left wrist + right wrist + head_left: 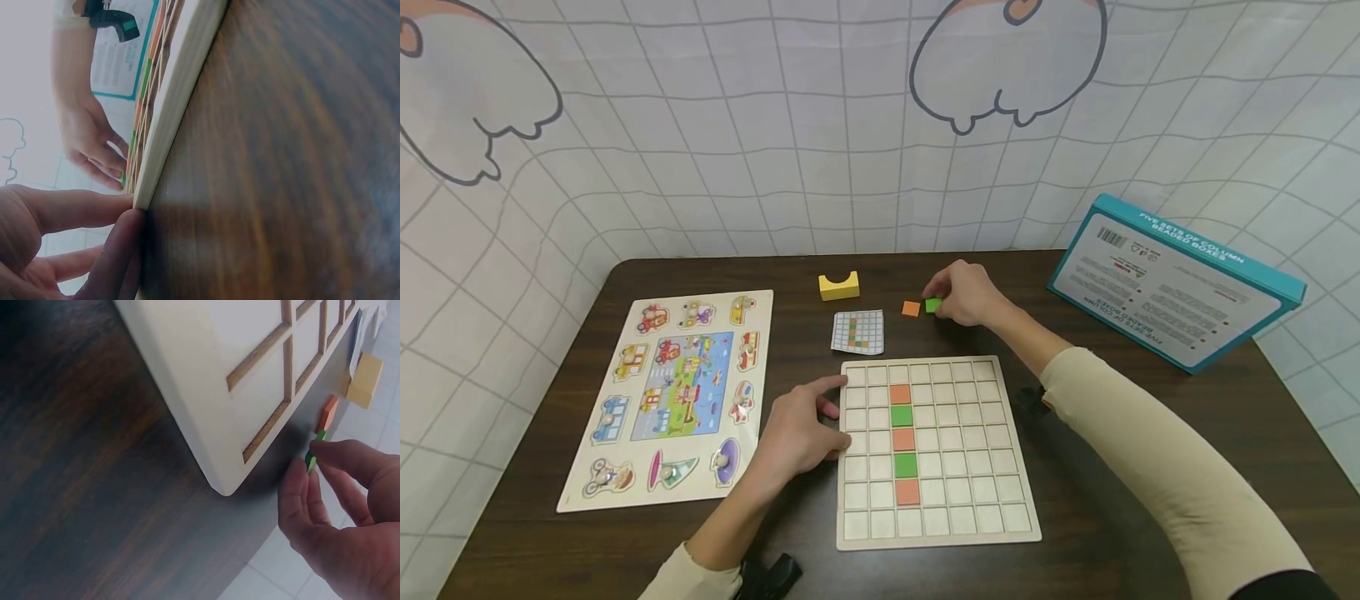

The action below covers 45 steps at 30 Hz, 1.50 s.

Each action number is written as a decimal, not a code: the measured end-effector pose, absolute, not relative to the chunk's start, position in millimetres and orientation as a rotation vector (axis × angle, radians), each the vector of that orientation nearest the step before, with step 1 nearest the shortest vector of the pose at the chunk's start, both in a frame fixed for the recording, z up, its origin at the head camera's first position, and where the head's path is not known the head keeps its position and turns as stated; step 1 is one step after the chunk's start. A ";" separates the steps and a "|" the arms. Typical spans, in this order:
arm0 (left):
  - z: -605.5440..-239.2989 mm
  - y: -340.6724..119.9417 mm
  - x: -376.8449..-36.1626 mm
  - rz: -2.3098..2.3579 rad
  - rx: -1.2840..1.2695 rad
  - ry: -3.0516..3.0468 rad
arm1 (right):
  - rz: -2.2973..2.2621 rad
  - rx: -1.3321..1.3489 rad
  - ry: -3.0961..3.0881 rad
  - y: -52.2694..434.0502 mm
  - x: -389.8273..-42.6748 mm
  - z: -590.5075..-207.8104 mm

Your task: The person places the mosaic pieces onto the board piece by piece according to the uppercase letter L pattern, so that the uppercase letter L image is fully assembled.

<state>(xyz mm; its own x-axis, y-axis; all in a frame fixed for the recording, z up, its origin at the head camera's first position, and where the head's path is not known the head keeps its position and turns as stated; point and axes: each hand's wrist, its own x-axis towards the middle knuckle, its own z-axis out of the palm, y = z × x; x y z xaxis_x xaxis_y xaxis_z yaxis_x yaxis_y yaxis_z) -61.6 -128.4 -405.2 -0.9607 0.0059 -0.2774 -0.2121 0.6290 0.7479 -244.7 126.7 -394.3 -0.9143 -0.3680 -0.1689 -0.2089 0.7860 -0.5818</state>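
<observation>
Five tiles are lying in the board's third col from L, rows 2–6, alternating orange & green. R hand is pinching a green tile b/w thumb & fingers, hardly any gap, at the counter's far side, just R of a loose orange tile. L hand is touching the board's L edge, fingers spread, not gripping. Card is lying b/w board & yellow block; puzzle is lying L of board, box is standing at R.
</observation>
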 end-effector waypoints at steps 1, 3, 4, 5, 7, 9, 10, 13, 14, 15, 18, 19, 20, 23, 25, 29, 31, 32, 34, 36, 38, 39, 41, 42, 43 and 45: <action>-405.1 -128.4 -61.8 1.242 -0.167 2.598 | -0.837 -0.446 2.704 127.2 -244.2 -393.7; -404.8 -128.3 -62.0 1.241 -0.167 2.598 | -0.842 -0.452 2.705 128.5 -243.5 -393.4; -404.6 -128.3 -62.1 1.241 -0.167 2.599 | -0.846 -0.452 2.704 129.1 -242.9 -392.9; -404.4 -128.3 -62.2 1.241 -0.168 2.597 | -0.849 -0.453 2.703 129.7 -242.4 -392.3; -404.2 -128.3 -62.1 1.240 -0.171 2.594 | -0.853 -0.454 2.699 130.8 -241.4 -391.5; -404.3 -128.3 -62.0 1.241 -0.173 2.592 | -0.859 -0.452 2.692 131.7 -240.2 -390.7; -404.2 -128.3 -61.9 1.240 -0.174 2.592 | -0.862 -0.448 2.688 132.1 -239.3 -389.7; -404.5 -128.4 -61.7 1.239 -0.172 2.591 | -0.868 -0.445 2.684 133.4 -237.2 -389.0; -404.6 -128.5 -61.8 1.239 -0.173 2.591 | -0.870 -0.441 2.685 133.6 -236.4 -388.7; -404.5 -128.6 -61.9 1.239 -0.173 2.593 | -0.873 -0.438 2.686 133.6 -235.3 -388.5; -405.2 -128.8 -62.2 1.237 -0.175 2.593 | -0.880 -0.426 2.690 133.9 -231.0 -387.9; -405.1 -128.8 -62.3 1.239 -0.178 2.592 | -0.881 -0.423 2.691 134.0 -229.4 -387.5; -405.5 -128.8 -62.5 1.239 -0.177 2.592 | -0.885 -0.417 2.693 133.9 -227.7 -387.1; -406.2 -129.0 -63.3 1.238 -0.185 2.591 | -0.896 -0.410 2.693 134.0 -222.9 -386.2; -406.4 -128.9 -63.8 1.235 -0.185 2.592 | -0.909 -0.407 2.691 134.1 -219.7 -385.7; -406.4 -128.6 -64.3 1.226 -0.185 2.594 | -0.938 -0.420 2.676 134.5 -212.7 -384.5; -406.2 -128.5 -64.2 1.227 -0.187 2.590 | -0.946 -0.424 2.666 134.7 -209.1 -383.8; -406.1 -128.5 -64.3 1.226 -0.188 2.589 | -0.951 -0.426 2.661 134.8 -207.4 -383.4; -406.0 -128.6 -64.3 1.228 -0.190 2.586 | -0.959 -0.422 2.652 134.9 -203.7 -382.2; -406.3 -128.9 -64.4 1.228 -0.191 2.585 | -0.969 -0.413 2.644 134.6 -200.1 -380.9; -406.3 -128.8 -64.6 1.227 -0.191 2.585 | -0.980 -0.400 2.637 134.3 -196.4 -379.4; -406.2 -128.7 -64.8 1.226 -0.195 2.584 | -0.983 -0.395 2.635 134.0 -194.3 -378.3; -406.5 -128.6 -65.0 1.223 -0.198 2.583 | -0.987 -0.395 2.633 133.7 -191.0 -377.5; -406.3 -128.4 -65.2 1.224 -0.206 2.580 | -0.987 -0.398 2.633 133.7 -189.3 -377.1; -406.4 -128.3 -65.2 1.223 -0.207 2.579 | -0.986 -0.403 2.635 133.8 -187.6 -376.6; -406.6 -128.3 -65.2 1.221 -0.211 2.577 | -0.984 -0.419 2.639 134.5 -184.5 -376.6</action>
